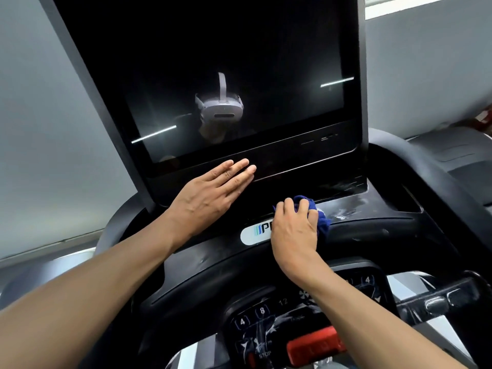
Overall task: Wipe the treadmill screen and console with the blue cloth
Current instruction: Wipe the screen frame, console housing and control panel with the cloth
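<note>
Your right hand (294, 230) grips the bunched blue cloth (318, 214) on the console (372, 230) ledge below the screen (239, 75); your left hand (210, 193) lies flat, holding nothing. Work the cloth rightward through the smears with steady pressure

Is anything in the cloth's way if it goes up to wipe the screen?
Only the left hand, lying flat on the bezel under the screen. The blue cloth, gripped by the right hand, has open surface straight above it.
</note>
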